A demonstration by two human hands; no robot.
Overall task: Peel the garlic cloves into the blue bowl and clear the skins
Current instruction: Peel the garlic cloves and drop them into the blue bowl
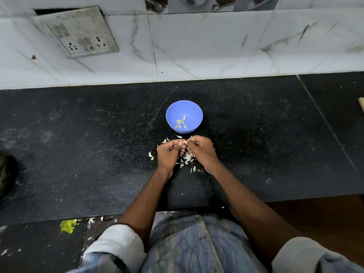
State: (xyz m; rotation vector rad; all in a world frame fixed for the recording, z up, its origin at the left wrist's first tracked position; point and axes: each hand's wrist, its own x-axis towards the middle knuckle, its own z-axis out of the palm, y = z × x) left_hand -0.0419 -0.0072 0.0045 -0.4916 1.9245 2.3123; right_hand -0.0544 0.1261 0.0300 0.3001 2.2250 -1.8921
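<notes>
Two hands are at work here, and both are mine. My left hand (pixel 170 149) and my right hand (pixel 201 147) meet just in front of the bowl (pixel 194 113). The fingers of both hands are curled in, and the tips come together on one small clove (pixel 184 142). I pinch it from both sides, my left thumb on one side and my right fingertips on the other. The clove is so small that I cannot tell if its skin is on or off. The bowl is blue and stands on the black counter (pixel 78 134), a little way past my hands and not touching them. A few peeled cloves (pixel 180 123) lie at the bottom of the bowl, close together. White skins (pixel 186 159) lie on the counter under my hands and between my wrists. Some more bits lie to the left of my left hand and by my right wrist. A few white bits lie near the front edge of the counter too. Behind the counter is a white wall (pixel 216 46) with grey lines in it. A switch plate (pixel 78 32) with sockets sits on the wall, far to the left. My rolled sleeves (pixel 118 245) show at the bottom.
</notes>
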